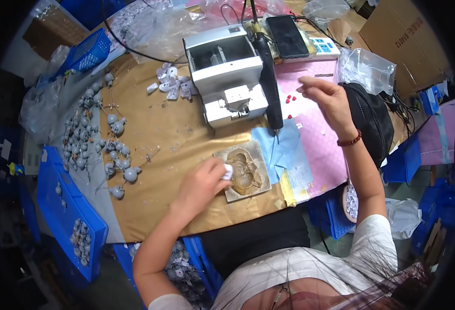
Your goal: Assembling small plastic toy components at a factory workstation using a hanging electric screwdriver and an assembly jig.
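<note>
Small white rounded piece [228,172]: pinched in the fingertips of the left hand [202,185], held at the left edge of a tan, slab-shaped mould with a hollowed cavity [245,170]. The mould lies flat on the brown paper-covered worktable [165,139], near its front edge.

Right hand [326,97]: raised above the pink mat [320,139], well apart from the mould. Thumb and forefinger are drawn together as if pinching; whether anything lies between them cannot be told. A dark red bead bracelet [350,140] sits on that wrist.

Just right of the mould: a light blue cloth [287,150], partly over the pink mat. A few small red pieces [290,97] lie on the mat near the right hand.

Behind the mould: a grey box-shaped machine with an open top tray [226,70]; a black pen-like tool [269,82] hangs beside it, tip down over the blue cloth. White moulded parts [173,82] are heaped to the machine's left.

Far left: many grey round-headed pieces on thin sticks [101,139] spread over the table, and blue plastic bins [65,217] below.
</note>
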Tool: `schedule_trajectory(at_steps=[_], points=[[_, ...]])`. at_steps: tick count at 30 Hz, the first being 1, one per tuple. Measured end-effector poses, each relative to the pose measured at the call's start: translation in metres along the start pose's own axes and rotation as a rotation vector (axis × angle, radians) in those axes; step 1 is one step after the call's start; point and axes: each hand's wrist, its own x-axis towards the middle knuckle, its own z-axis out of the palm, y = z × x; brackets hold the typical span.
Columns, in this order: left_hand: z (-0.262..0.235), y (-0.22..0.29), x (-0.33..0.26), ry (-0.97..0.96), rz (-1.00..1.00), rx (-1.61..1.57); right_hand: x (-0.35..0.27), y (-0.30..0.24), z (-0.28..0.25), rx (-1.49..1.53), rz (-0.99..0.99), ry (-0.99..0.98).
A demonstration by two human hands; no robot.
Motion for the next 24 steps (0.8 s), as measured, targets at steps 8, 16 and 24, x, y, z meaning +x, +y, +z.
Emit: schedule_trajectory(at_steps=[8,16,24], points=[[0.046,0.011,0.014,0.102,-0.224,-0.059,-0.071,0.027,0.099,-0.376,-0.285,-0.546],[0.048,-0.004,-0.007,0.154,-0.152,-0.149,-0.074,0.065,0.128,-0.797,-0.843,-0.545],[-0.086,-0.135,-0.051,0.618,-0.468,0.528,-0.084,0.041,0.132,-1.012,-0.806,-0.743]])
